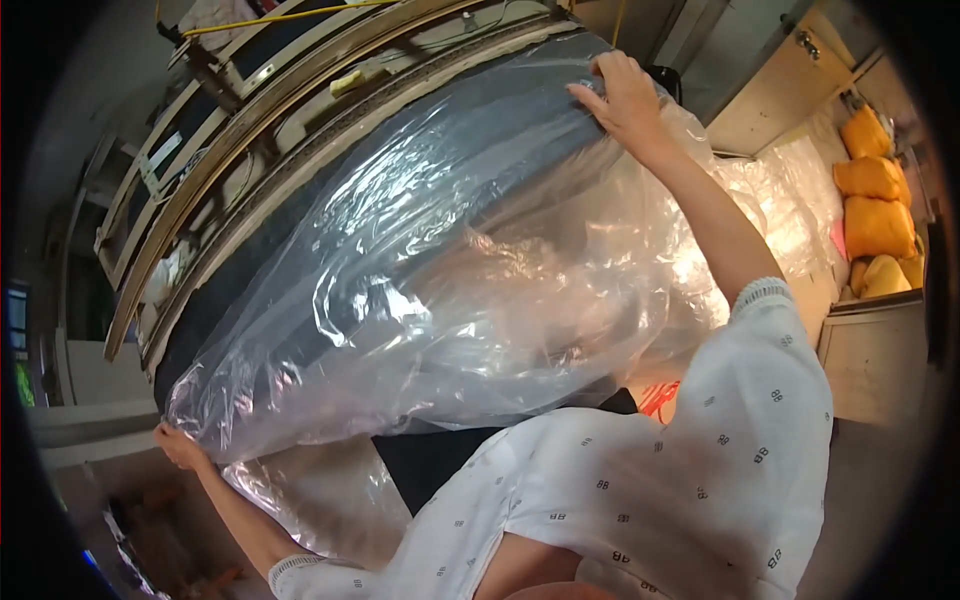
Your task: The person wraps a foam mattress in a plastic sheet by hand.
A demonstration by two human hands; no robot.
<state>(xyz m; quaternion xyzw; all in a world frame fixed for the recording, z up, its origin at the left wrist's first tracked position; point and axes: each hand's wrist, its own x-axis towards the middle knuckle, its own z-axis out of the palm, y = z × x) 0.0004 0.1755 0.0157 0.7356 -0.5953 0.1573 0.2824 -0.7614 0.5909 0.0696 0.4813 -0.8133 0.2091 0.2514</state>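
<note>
A large clear plastic sheet (480,270) is stretched out in front of me, wrinkled and shiny, over a long dark surface (215,315). At the near left, my left hand (180,447) is closed on a gathered corner of it. Up at the far right, my right hand (628,98) grips the sheet's edge, its fingers bent over and the thumb pointing left. The plastic sags between my two hands and hangs down toward my body. Part of what lies beneath shows blurred through it.
A long machine frame with rails (255,130) runs along the far side, a small yellowish piece (346,83) on it. More clear plastic (790,190) lies heaped at the right. Orange-yellow bundles (878,220) are stacked beyond it. Red strands (659,400) show beside my shirt.
</note>
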